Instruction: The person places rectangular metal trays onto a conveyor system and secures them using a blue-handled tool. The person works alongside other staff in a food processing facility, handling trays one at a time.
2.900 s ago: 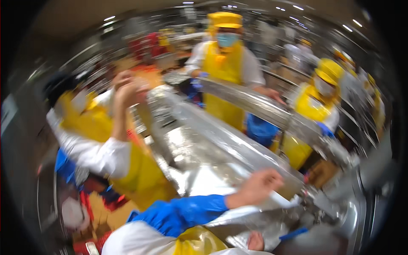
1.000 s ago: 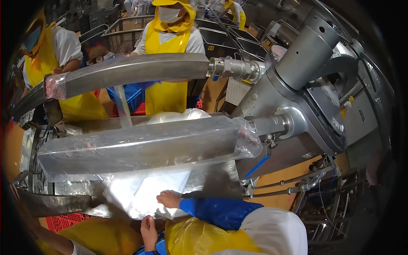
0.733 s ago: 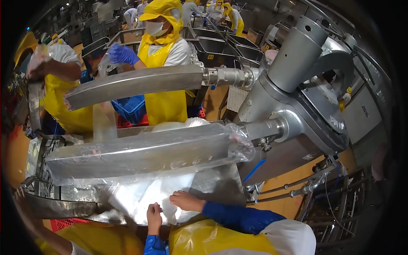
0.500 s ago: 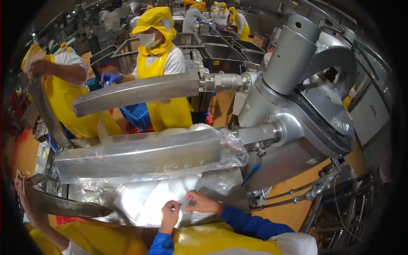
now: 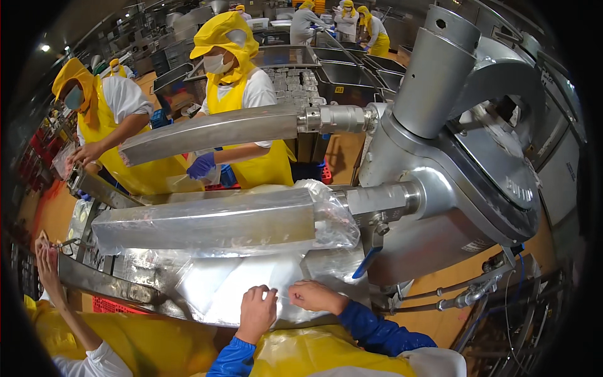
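My left hand [image 5: 257, 314] is closed, its fingers curled and pinched, just above the near part of the shiny steel table [image 5: 326, 272]. Close by on its right, my right hand [image 5: 316, 296] is also closed, with the fingers bent inward. A narrow gap separates the two hands. Whatever lies in their fingers is too small or clear to make out. Beneath and beyond them, whitish, translucent sheets [image 5: 235, 286] lie on the steel. Past the sheets, a square steel tube [image 5: 207, 220] wrapped in clear plastic film [image 5: 336, 223] runs across my view.
A big steel machine [image 5: 427, 169] stands on the right, with a blue lever [image 5: 367, 262] below its outlet. A second square tube [image 5: 213, 133] juts out farther off. Co-workers in yellow aprons stand opposite; another person's hand [image 5: 49, 264] is at the left beside a curved steel bar [image 5: 107, 281].
My hands have drawn slightly apart, and my right fingers are curled more tightly. The far-left co-worker's raised arm has come down to a steel bar. The middle co-worker's gloved hand is lower.
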A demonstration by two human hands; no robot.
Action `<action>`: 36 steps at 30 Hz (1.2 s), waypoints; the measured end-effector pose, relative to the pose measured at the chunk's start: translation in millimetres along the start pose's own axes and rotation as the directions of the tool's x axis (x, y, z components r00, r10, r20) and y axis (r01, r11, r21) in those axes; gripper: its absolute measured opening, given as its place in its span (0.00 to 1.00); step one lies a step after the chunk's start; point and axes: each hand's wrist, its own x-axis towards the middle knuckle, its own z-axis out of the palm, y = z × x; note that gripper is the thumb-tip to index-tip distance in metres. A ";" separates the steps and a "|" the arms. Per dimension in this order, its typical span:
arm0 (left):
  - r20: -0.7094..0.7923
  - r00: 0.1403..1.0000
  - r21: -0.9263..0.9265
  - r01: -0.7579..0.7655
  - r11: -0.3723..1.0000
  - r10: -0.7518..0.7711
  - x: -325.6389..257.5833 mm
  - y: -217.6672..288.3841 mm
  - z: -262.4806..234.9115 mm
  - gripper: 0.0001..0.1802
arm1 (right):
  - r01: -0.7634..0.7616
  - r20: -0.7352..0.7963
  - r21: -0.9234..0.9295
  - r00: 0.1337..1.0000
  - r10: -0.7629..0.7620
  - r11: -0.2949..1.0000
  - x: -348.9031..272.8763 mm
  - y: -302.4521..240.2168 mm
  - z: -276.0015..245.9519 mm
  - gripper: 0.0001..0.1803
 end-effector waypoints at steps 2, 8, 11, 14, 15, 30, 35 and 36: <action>0.135 0.989 0.044 0.057 0.997 -0.062 -1.1 -3.2 5.3 0.12 | -0.049 -0.157 -0.104 0.987 0.032 0.993 0.6 -11.0 0.7 0.07; -0.028 0.981 0.070 0.192 0.979 -0.191 0.2 -10.5 0.5 0.09 | -0.229 -0.380 -0.187 0.914 0.144 0.955 -8.3 -11.6 -4.2 0.13; 0.046 0.989 0.028 0.143 0.989 -0.144 -16.4 -8.4 9.0 0.08 | -0.286 -0.415 -0.107 0.883 0.219 0.952 -8.9 -7.5 -4.2 0.15; 0.038 0.972 -0.184 0.236 0.954 -0.233 -25.4 6.5 7.7 0.06 | -0.367 -0.521 -0.098 0.811 0.267 0.925 -10.9 -20.6 -12.8 0.16; 0.030 0.962 -0.260 0.268 0.928 -0.270 -28.7 9.2 9.4 0.07 | -0.396 -0.572 -0.100 0.774 0.273 0.913 -12.4 -27.1 -18.1 0.17; 0.401 0.647 -0.878 0.473 -0.072 -0.649 -52.2 3.1 47.8 0.08 | -0.311 -0.449 -0.002 0.849 0.277 0.950 -15.9 -37.9 -1.2 0.10; 0.610 0.508 -0.759 0.153 -0.633 -0.608 -34.6 4.3 28.1 0.05 | -0.249 -0.494 -0.160 0.858 0.141 0.955 -27.1 -34.7 10.5 0.12; 0.621 0.534 -0.703 0.056 -0.709 -0.574 -34.1 0.1 27.1 0.04 | -0.231 -0.481 -0.166 0.868 0.127 0.959 -29.2 -36.2 10.9 0.13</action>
